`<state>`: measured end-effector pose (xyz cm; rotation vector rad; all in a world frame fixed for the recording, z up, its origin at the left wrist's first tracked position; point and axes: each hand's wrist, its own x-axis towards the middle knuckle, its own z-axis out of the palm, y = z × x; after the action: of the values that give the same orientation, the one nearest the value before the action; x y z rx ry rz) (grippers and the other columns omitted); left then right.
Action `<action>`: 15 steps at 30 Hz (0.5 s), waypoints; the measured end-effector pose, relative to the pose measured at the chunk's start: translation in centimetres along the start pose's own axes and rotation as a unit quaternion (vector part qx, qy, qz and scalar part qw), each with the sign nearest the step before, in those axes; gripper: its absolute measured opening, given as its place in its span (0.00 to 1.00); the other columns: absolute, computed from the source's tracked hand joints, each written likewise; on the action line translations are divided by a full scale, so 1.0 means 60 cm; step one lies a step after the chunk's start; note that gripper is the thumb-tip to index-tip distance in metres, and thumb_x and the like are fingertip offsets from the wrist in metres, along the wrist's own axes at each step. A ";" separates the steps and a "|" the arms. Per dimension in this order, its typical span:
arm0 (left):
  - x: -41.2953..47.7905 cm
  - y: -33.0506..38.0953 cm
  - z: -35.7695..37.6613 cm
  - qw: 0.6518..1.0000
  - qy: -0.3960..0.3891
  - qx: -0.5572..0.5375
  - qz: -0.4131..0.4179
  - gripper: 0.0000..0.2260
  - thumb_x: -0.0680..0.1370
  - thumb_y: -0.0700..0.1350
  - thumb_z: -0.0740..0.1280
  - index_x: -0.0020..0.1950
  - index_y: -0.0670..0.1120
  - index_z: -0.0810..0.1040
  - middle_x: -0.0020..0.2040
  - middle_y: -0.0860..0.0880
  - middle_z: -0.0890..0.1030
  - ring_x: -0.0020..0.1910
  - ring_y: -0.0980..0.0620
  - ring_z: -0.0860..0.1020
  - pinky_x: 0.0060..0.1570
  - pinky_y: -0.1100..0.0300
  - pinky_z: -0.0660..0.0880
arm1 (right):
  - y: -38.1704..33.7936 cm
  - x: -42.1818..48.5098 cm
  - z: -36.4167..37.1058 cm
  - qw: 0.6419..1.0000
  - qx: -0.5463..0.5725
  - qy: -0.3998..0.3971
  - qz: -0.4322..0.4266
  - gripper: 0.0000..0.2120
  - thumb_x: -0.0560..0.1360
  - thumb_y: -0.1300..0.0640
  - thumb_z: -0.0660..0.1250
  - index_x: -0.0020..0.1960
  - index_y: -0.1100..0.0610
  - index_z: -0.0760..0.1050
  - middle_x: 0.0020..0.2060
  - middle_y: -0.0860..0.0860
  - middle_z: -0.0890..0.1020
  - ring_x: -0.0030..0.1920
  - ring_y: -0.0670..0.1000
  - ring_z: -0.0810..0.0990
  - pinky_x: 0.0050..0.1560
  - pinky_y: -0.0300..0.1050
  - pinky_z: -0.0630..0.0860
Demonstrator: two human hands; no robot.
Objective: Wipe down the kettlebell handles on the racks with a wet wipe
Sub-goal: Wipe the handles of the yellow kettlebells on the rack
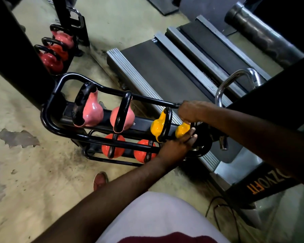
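A black tube rack (47, 109) holds two pink kettlebells (92, 111) on its upper tier at the left and two yellow ones (158, 126) at the right. Two red kettlebells (113, 146) sit on the lower tier. My right hand (189, 111) curls down over the handle of the rightmost yellow kettlebell (182, 129), hiding that handle. My left hand (180, 142) reaches in from below with straight fingers that touch the same bell's near side. No wet wipe shows in either hand.
Two treadmill decks (165, 71) lie just behind the rack. A black post (16, 50) stands at the left, with more red kettlebells (53, 58) beyond it. A chrome handle (235, 79) and a black console are at the right, and a cable (218, 207) lies on the floor.
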<state>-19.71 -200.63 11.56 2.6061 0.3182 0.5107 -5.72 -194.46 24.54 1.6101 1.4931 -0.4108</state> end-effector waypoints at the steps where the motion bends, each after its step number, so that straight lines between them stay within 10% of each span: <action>1: 0.000 -0.001 0.000 1.000 0.004 0.002 -0.001 0.32 0.68 0.41 0.76 0.71 0.47 0.70 0.76 0.48 0.66 0.36 0.44 0.83 0.22 0.60 0.70 | 0.012 0.006 -0.001 1.000 0.019 0.010 -0.010 0.08 0.75 0.61 0.64 0.47 0.58 0.83 0.48 0.56 0.85 0.47 0.57 0.83 0.50 0.49 0.81; 9: 0.001 -0.004 -0.010 1.000 -0.003 -0.007 -0.007 0.28 0.72 0.39 0.72 0.71 0.46 0.71 0.76 0.47 0.66 0.36 0.43 0.83 0.23 0.58 0.73 | 0.063 0.007 0.050 0.949 0.276 0.123 0.095 0.07 0.73 0.59 0.70 0.48 0.51 0.84 0.46 0.51 0.85 0.49 0.53 0.83 0.48 0.42 0.76; 13: 0.000 0.000 -0.024 1.000 -0.004 0.004 -0.001 0.25 0.73 0.39 0.68 0.70 0.46 0.73 0.76 0.46 0.68 0.38 0.45 0.83 0.24 0.60 0.71 | 0.048 -0.009 0.105 0.834 0.486 0.178 0.190 0.03 0.75 0.58 0.68 0.48 0.56 0.79 0.42 0.53 0.81 0.45 0.52 0.80 0.45 0.42 0.73; 15: 0.000 -0.003 -0.020 1.000 0.001 -0.004 -0.002 0.25 0.73 0.39 0.69 0.70 0.46 0.73 0.76 0.48 0.67 0.40 0.45 0.84 0.26 0.59 0.73 | 0.026 -0.017 0.132 0.720 0.628 0.202 0.217 0.03 0.77 0.62 0.64 0.47 0.57 0.77 0.41 0.56 0.80 0.42 0.54 0.78 0.44 0.46 0.74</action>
<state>-20.24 -199.98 12.48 2.5967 0.3195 0.5112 -2.03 -201.04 21.43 3.2167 0.9822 -0.9576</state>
